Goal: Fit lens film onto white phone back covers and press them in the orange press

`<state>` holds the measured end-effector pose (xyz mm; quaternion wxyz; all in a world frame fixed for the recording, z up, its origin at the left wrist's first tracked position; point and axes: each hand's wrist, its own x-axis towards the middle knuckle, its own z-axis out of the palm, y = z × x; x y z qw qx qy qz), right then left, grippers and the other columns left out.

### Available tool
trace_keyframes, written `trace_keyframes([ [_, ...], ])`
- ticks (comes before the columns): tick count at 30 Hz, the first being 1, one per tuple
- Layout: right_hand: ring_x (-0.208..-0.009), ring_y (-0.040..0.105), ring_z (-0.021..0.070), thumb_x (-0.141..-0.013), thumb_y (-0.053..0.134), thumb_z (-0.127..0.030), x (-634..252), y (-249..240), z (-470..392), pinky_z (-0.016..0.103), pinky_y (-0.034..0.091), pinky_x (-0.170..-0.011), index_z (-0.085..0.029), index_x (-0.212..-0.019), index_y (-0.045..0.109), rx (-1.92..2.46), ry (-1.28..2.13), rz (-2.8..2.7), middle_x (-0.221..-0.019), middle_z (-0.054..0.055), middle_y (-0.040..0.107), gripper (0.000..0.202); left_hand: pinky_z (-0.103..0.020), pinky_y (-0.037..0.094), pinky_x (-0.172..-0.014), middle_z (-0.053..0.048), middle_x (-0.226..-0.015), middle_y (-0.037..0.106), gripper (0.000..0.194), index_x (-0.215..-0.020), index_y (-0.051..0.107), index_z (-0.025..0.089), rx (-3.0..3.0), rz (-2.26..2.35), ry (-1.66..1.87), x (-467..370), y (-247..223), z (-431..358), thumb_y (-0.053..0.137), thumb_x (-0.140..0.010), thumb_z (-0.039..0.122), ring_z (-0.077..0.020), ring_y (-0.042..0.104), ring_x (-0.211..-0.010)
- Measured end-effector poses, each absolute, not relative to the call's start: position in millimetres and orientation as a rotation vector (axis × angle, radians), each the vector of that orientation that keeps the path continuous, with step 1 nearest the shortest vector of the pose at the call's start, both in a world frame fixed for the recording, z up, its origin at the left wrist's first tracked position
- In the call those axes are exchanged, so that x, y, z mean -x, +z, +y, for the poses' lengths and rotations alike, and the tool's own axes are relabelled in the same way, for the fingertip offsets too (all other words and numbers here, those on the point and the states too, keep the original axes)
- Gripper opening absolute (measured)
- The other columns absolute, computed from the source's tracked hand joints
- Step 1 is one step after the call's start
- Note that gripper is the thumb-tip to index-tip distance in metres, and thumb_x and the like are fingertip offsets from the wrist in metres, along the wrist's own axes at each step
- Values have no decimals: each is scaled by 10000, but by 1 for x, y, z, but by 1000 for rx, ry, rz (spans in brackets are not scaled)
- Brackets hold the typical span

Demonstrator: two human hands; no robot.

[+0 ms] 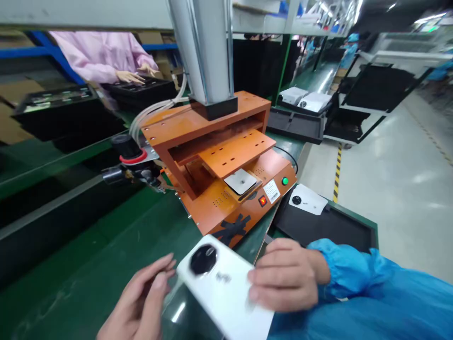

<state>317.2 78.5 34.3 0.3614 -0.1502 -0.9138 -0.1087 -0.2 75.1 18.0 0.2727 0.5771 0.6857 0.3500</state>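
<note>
The right hand (286, 274) grasps a white smartphone (230, 295) at lower centre; the left hand (141, 300), half-curled around nothing, is just beside it. A white panel (240, 182) sits in the orange press (221, 159), another phone (307, 200) in the black tray (339, 236) at right; what is finished, I cannot tell. The green bench (141, 255) offers room at lower left, below the press's edge.

Cart (410, 57) at right, yellow-black floor tape (337, 172), 1 pink-clad person (99, 56) behind black trays (141, 98)
</note>
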Motion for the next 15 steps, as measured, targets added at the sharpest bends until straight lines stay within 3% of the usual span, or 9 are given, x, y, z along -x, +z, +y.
trace_keyframes([
  [2, -897, 748, 138, -968, 561, -270, -360, 45, 70, 297, 599, -717, -383, -1002, 751, 606, -314, -2356, -1080, -27, 779, 224, -390, 608, -744, -65, -1155, 760, 500, -1260, 674, 285, -1571, 1615, 929, -45, 38, 114, 515, -923, 618, -273, 735, -964],
  [4, -964, 755, 166, -966, 561, -235, -393, 50, 63, 321, 609, -765, -370, -1135, 723, 800, -377, -2279, -1062, 11, 784, 270, -419, 585, -824, -117, -1163, 744, 544, -1275, 663, 209, -1801, 1499, 930, -85, 48, 151, 491, -936, 598, -285, 711, -996],
  [7, -1003, 756, 209, -937, 588, -176, -420, 41, 63, 347, 620, -765, -315, -1256, 686, 1003, -504, -2089, -1083, 73, 778, 361, -535, 476, -997, -203, -1274, 672, 613, -1353, 616, 128, -2372, 1520, 927, -137, 49, 193, 484, -945, 566, -379, 605, -1184],
  [11, -968, 764, 230, -931, 544, -125, -433, 15, 82, 396, 630, -774, -342, -1302, 664, 1174, -527, -1856, -1145, 87, 766, 447, -652, 340, -1067, -277, -1386, 590, 836, -1466, 501, 81, -2660, 1569, 682, -184, 43, 219, 582, -869, 659, -475, 496, -1302],
  [15, -1094, 729, 245, -951, 529, -104, -434, -1, 103, 433, 617, -858, -294, -1362, 633, 1209, -472, -1739, -1245, 122, 728, 464, -663, 318, -1055, -243, -1349, 630, 645, -1394, 574, 120, -2740, 1540, 586, -195, 48, 222, 628, -891, 520, -451, 554, -1242],
])
